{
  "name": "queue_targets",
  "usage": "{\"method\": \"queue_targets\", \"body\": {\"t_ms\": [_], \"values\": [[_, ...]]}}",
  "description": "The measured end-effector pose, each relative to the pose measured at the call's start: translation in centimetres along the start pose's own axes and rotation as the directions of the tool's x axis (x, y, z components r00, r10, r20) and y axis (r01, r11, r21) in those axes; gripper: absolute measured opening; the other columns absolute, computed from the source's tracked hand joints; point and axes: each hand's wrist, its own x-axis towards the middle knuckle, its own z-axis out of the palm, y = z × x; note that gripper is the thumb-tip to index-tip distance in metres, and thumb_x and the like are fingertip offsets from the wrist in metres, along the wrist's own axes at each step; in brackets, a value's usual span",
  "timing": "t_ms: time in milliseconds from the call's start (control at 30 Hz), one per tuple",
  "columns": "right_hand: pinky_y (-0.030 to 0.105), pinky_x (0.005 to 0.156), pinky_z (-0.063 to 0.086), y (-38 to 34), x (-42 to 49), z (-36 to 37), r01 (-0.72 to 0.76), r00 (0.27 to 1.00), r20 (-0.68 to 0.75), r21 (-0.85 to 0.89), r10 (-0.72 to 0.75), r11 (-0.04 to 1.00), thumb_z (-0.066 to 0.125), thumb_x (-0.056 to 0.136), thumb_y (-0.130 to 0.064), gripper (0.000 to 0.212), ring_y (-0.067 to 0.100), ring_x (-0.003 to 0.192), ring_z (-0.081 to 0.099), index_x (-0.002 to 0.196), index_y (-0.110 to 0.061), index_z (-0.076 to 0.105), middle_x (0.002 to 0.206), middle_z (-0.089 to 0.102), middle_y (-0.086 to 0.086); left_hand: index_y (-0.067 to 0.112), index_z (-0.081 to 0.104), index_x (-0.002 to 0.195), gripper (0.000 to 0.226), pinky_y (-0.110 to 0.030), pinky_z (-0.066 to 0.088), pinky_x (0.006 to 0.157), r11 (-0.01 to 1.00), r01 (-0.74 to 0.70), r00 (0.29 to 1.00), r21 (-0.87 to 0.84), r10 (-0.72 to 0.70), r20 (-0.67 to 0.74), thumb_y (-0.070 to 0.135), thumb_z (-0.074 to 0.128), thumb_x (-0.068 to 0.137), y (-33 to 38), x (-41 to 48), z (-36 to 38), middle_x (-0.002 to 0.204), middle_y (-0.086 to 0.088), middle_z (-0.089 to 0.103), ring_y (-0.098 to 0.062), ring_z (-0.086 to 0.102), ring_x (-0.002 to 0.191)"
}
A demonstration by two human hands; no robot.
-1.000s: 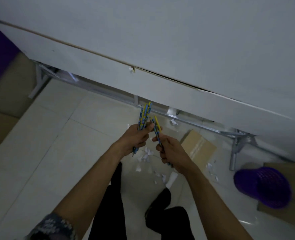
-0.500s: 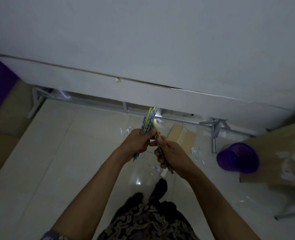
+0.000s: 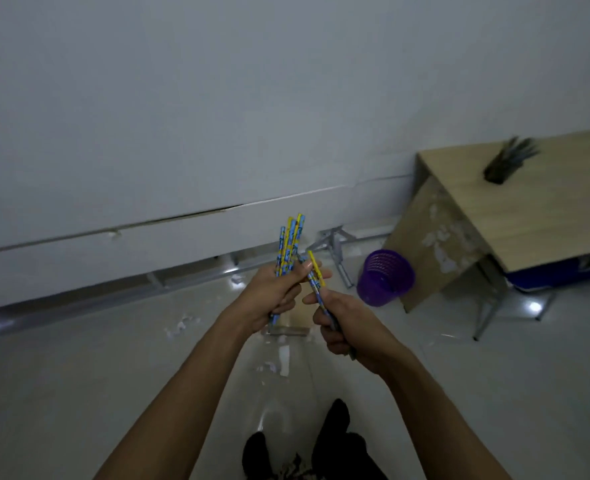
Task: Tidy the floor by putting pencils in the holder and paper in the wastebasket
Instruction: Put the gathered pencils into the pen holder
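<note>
My left hand (image 3: 273, 292) grips a bundle of blue and yellow pencils (image 3: 289, 244) pointing up. Close to its right, my right hand (image 3: 347, 323) holds a pair of pencils (image 3: 316, 271) tilted toward the bundle. A purple mesh wastebasket (image 3: 385, 277) stands on the floor to the right, beside the table leg. A dark pencil holder (image 3: 501, 168) with pencils in it stands on the wooden table (image 3: 536, 216) at the right. Torn paper scraps (image 3: 181, 325) lie on the tiles below and left of my hands.
A white wall panel (image 3: 182, 237) with a metal frame (image 3: 79, 299) under it runs across the back. A cardboard sheet (image 3: 435, 244) leans against the table's left side. More paper bits (image 3: 269, 367) lie near my feet (image 3: 335, 420).
The view has swung up and right, bringing the table and pencil holder into sight. Both hands have stayed together holding their pencils; the wastebasket now appears closer to my hands.
</note>
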Motion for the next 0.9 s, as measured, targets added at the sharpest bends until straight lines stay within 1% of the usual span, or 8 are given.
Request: {"method": "queue_targets", "body": {"t_ms": [100, 167, 333, 500, 567, 667, 767, 900], "values": [[0.019, 0.042, 0.02, -0.9, -1.5, -3.6, 0.052, 0.996, -0.066, -0.002, -0.052, 0.999, 0.052, 0.102, -0.048, 0.035, 0.008, 0.048, 0.024, 0.113, -0.017, 0.065, 0.066, 0.043, -0.006, 0.0, 0.072, 0.113, 0.043, -0.022, 0.018, 0.039, 0.997, 0.013, 0.999, 0.076, -0.017, 0.043, 0.039, 0.061, 0.101, 0.6, 3.4, 4.2, 0.079, -0.015, 0.063, -0.011, 0.017, 0.042], [0.018, 0.04, 0.021, -1.5, -2.6, -6.8, 0.08, 0.991, -0.113, 0.023, -0.077, 0.997, 0.051, 0.103, -0.047, 0.035, 0.008, 0.047, 0.023, 0.115, -0.016, 0.062, 0.065, 0.041, -0.006, -0.012, 0.059, 0.124, 0.05, -0.018, 0.021, 0.036, 0.995, 0.022, 0.994, 0.1, -0.033, 0.109, 0.034, 0.055, 0.104, 1.0, 6.1, 7.9, 0.054, 0.006, 0.06, -0.006, 0.02, 0.036], [0.016, 0.039, 0.022, -3.1, -5.1, -15.7, 0.133, 0.984, -0.139, 0.126, -0.115, 0.983, 0.049, 0.102, -0.052, 0.045, 0.008, 0.048, 0.022, 0.12, -0.013, 0.06, 0.068, 0.039, -0.005, -0.011, 0.054, 0.125, 0.054, -0.018, 0.021, 0.036, 0.993, -0.015, 0.989, 0.113, -0.002, 0.147, 0.036, 0.063, 0.1, 0.5, 12.4, 16.5, 0.092, -0.006, 0.08, -0.004, 0.025, 0.036], [0.013, 0.038, 0.02, -4.4, -7.6, -25.1, 0.11, 0.986, -0.148, 0.229, -0.077, 0.967, 0.045, 0.105, -0.047, 0.037, 0.006, 0.047, 0.018, 0.116, -0.013, 0.056, 0.064, 0.031, -0.005, 0.002, 0.06, 0.132, 0.04, -0.02, 0.015, 0.037, 0.995, 0.086, 0.966, -0.052, -0.071, 0.248, 0.032, 0.056, 0.104, -2.2, 18.3, 24.9, 0.129, -0.018, 0.069, -0.002, 0.027, 0.035], [0.013, 0.038, 0.02, -4.8, -8.6, -28.6, 0.087, 0.988, -0.149, 0.268, -0.048, 0.96, 0.044, 0.106, -0.044, 0.031, 0.006, 0.047, 0.017, 0.113, -0.016, 0.053, 0.064, 0.028, -0.004, -0.002, 0.06, 0.132, 0.044, -0.018, 0.015, 0.036, 0.99, 0.122, 0.961, -0.075, -0.099, 0.26, 0.031, 0.056, 0.104, -3.5, 20.5, 28.1, 0.117, -0.017, 0.075, -0.002, 0.027, 0.034], [0.016, 0.039, 0.022, -5.3, -9.4, -33.6, 0.067, 0.987, -0.157, 0.285, -0.023, 0.956, 0.043, 0.107, -0.044, 0.027, 0.006, 0.045, 0.02, 0.109, -0.018, 0.049, 0.063, 0.028, -0.003, -0.016, 0.053, 0.131, 0.049, -0.013, 0.025, 0.033, 0.988, 0.133, 0.955, -0.075, -0.107, 0.276, 0.027, 0.051, 0.107, -4.7, 23.6, 32.9, 0.063, 0.001, 0.07, -0.001, 0.028, 0.032], [0.018, 0.04, 0.027, -6.2, -9.7, -38.6, 0.072, 0.987, -0.162, 0.309, -0.022, 0.948, 0.043, 0.106, -0.045, 0.027, 0.007, 0.044, 0.023, 0.107, -0.02, 0.051, 0.063, 0.028, -0.003, -0.013, 0.06, 0.125, 0.045, -0.017, 0.016, 0.033, 0.988, 0.141, 0.961, -0.057, -0.123, 0.25, 0.027, 0.051, 0.106, -5.1, 26.7, 36.8, 0.065, -0.012, 0.06, -0.003, 0.03, 0.035], [0.029, 0.047, 0.047, -7.8, -8.4, -45.1, 0.118, 0.989, -0.117, 0.264, -0.089, 0.957, 0.041, 0.108, -0.037, 0.031, 0.013, 0.044, 0.037, 0.112, -0.009, 0.055, 0.062, 0.041, 0.003, -0.005, 0.073, 0.11, 0.043, -0.017, 0.02, 0.034, 0.992, 0.126, 0.964, 0.014, -0.126, 0.236, 0.032, 0.052, 0.105, -4.7, 31.5, 40.6, 0.043, -0.005, 0.035, -0.009, 0.029, 0.035]]}}
